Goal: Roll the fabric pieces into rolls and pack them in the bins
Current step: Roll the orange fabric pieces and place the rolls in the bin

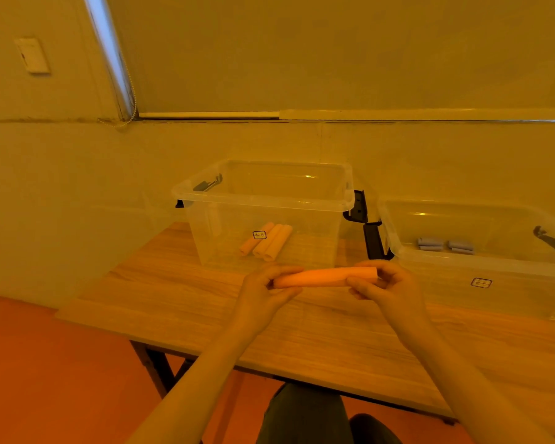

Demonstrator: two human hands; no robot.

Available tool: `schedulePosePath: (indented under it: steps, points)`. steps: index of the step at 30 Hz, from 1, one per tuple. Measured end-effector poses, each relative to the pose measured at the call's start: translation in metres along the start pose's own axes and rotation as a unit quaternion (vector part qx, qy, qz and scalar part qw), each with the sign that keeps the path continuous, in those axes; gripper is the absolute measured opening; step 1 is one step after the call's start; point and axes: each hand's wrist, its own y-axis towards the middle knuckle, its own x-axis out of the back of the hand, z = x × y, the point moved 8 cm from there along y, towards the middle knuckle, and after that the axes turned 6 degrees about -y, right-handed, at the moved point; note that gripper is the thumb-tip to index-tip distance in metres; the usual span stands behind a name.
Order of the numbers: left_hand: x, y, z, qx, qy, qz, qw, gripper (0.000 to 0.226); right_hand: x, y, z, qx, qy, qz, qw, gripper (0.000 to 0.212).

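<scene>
An orange fabric roll [321, 277] is held level above the wooden table, just in front of the left clear bin [263, 200]. My left hand [266, 293] pinches its left end and my right hand [385, 283] grips its right end. Three orange rolls [266, 241] lie side by side on the floor of the left bin. The right clear bin [481, 264] holds two grey-blue rolls [446, 245].
The wooden table [318, 331] stands against a pale wall. Black latch handles [366, 225] stick out between the two bins. The table's front edge runs near my knees, with orange floor to the left.
</scene>
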Motion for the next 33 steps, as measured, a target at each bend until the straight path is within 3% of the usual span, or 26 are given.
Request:
schedulePosePath:
  steps: [9,13,19,27,33]
  points:
    - [0.001,-0.003,-0.008,-0.032,0.035,0.003,0.999,0.037,-0.004,0.004,0.001,-0.026,0.076,0.012,0.997,0.032]
    - [0.005,-0.001,-0.004,-0.015,0.027,-0.012,0.999,0.033,-0.008,0.006,0.005,-0.024,0.103,0.026,0.994,0.044]
    - [0.013,0.002,0.004,0.005,0.027,-0.006,1.0,0.028,-0.016,0.007,0.016,-0.008,0.11,0.043,0.993,0.045]
    - [0.019,-0.002,-0.002,-0.005,0.061,0.003,0.998,0.026,-0.023,0.012,0.026,-0.012,0.098,-0.004,0.995,0.039]
    - [0.024,0.003,-0.022,-0.023,0.101,0.026,0.994,0.025,-0.03,0.019,0.05,-0.004,0.16,-0.014,0.987,0.042]
